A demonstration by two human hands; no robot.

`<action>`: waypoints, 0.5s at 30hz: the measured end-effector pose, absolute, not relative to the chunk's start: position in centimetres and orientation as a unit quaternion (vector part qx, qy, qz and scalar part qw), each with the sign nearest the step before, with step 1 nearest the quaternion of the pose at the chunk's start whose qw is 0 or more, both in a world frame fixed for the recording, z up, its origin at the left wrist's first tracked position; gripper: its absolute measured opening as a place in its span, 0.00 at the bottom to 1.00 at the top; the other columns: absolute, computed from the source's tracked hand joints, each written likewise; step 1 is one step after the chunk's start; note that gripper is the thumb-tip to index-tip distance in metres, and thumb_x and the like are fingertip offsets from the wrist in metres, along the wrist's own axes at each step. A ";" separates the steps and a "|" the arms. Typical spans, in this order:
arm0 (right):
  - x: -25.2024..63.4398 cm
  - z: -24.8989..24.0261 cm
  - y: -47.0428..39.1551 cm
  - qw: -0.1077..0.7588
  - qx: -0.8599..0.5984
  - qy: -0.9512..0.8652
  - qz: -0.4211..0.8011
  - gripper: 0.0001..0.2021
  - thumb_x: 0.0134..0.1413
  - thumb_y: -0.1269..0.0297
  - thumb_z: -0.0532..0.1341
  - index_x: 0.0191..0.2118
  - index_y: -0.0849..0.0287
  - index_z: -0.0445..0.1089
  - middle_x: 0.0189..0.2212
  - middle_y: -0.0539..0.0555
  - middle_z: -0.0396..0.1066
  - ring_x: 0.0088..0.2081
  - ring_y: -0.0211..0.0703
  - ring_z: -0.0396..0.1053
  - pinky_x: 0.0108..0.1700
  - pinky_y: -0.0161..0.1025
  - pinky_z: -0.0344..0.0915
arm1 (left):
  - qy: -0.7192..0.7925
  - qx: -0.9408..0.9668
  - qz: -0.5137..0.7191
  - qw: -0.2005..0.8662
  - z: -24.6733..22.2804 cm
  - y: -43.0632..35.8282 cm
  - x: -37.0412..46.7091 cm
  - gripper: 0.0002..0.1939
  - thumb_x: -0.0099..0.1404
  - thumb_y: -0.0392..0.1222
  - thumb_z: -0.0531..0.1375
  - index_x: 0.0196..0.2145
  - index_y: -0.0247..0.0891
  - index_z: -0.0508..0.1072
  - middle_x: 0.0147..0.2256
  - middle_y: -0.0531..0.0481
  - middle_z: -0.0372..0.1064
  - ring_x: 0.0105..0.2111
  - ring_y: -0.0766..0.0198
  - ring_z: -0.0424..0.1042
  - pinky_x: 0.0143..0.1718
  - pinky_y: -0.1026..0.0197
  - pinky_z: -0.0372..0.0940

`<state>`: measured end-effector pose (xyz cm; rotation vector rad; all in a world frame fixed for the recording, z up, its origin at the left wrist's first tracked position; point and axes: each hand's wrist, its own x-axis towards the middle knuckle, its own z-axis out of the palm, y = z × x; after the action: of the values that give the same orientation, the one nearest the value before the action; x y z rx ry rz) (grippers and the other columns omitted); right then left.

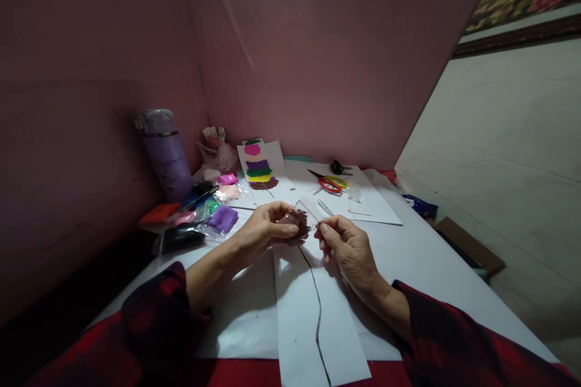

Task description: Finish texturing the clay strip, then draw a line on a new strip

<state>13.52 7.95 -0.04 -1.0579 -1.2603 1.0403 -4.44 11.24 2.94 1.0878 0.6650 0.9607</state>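
A lump of brown clay sits between the fingers and thumb of my left hand, over the top of a white paper strip with a wavy dark line. My right hand pinches the edge of a clear plastic piece that reaches toward the clay. Whether the plastic still wraps part of the clay I cannot make out. Beyond the hands stands a card with bands of pink, purple, green, yellow and brown.
Bags of coloured clay lie at the left by a purple bottle. Scissors and a small silver tool lie behind the hands. A cardboard box is at the right, past the table edge.
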 end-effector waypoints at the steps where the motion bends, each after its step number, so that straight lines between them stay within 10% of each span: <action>1: 13.6 0.0 7.9 0.561 -0.451 -0.538 0.440 0.11 0.54 0.56 0.62 0.30 0.59 0.67 0.19 0.45 0.63 0.15 0.31 0.59 0.15 0.29 0.57 | 0.294 0.499 0.423 0.697 3.0 11.1 -4.4 0.18 0.46 0.35 0.71 0.34 0.31 0.71 0.30 0.45 0.74 0.31 0.58 0.76 0.35 0.57 0.69; 15: 13.4 0.6 7.7 0.564 -0.442 -0.539 0.443 0.13 0.53 0.57 0.59 0.25 0.60 0.67 0.19 0.48 0.67 0.17 0.32 0.59 0.17 0.30 0.58 | 0.265 0.553 0.374 0.696 3.5 10.7 -4.1 0.16 0.50 0.38 0.69 0.35 0.31 0.70 0.28 0.46 0.73 0.25 0.63 0.72 0.27 0.62 0.63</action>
<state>13.43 7.70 0.60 -1.0400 -1.2697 1.0424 -4.08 10.67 3.46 1.2334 0.5919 0.8344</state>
